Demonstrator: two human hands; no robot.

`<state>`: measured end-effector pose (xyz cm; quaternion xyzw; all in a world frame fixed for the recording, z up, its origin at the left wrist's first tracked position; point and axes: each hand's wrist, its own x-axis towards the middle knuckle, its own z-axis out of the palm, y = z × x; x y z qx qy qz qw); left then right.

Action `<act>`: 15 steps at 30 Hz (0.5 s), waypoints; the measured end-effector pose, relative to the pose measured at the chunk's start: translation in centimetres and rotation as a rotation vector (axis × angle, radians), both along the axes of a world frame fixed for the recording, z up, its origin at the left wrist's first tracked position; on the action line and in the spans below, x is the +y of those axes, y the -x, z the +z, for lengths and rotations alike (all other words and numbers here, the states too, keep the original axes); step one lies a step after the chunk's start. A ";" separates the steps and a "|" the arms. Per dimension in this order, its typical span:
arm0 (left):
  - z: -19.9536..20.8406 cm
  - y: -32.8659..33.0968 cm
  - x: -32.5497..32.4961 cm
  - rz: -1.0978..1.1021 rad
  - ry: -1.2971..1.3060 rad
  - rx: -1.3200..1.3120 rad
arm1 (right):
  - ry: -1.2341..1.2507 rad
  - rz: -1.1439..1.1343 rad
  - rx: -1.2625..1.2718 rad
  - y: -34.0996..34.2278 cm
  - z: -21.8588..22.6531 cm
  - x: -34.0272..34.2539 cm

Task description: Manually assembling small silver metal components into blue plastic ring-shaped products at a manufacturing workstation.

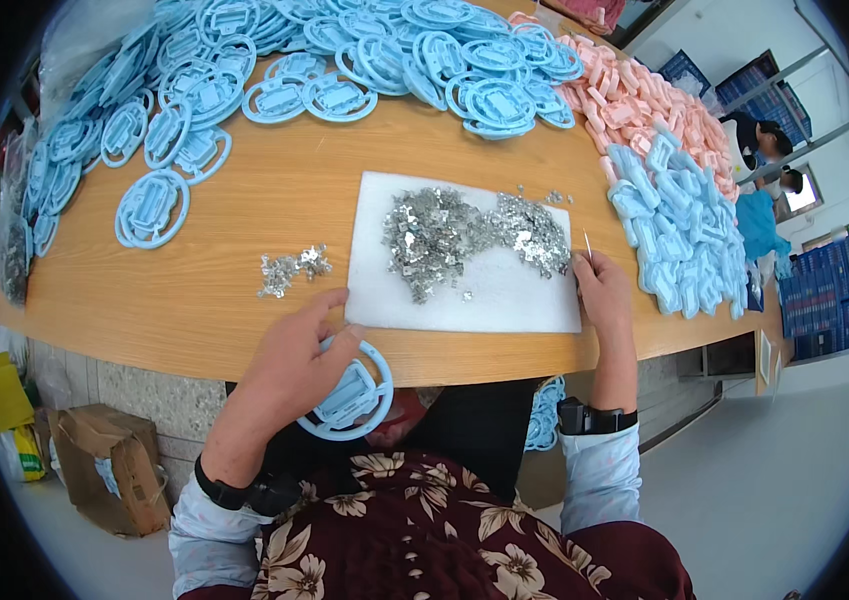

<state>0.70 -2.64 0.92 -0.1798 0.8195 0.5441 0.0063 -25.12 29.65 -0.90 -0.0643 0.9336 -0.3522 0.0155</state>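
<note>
Floral garment (409,535); left hand (296,362) grips blue ring (352,398) under thumb; right hand (605,292) pinches thin tool (587,242).

"What colour is the ring-shaped piece (352,398) by the left hand (302,350)?"
"Light blue. Between it and the right hand (604,292): silver bits (429,240), white sheet (489,308)."
"And the garment (374,560) below the hands?"
"Maroon, with cream flowers (518,572)."

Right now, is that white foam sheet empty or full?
Neither, it's partly covered: small silvery metal pieces lie heaped on the white foam sheet, and bare white shows around them.
</note>
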 end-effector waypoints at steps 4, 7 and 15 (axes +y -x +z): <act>0.0 -1.1 -0.4 0.033 -0.083 -0.035 | -0.075 0.039 0.149 -1.2 1.6 -1.5; -0.2 -1.6 0.0 0.079 -0.166 0.016 | 0.084 0.094 0.303 -3.5 2.6 -3.5; 0.2 -0.6 1.1 -0.035 -0.218 0.058 | -0.002 0.531 0.161 -10.2 3.1 -10.3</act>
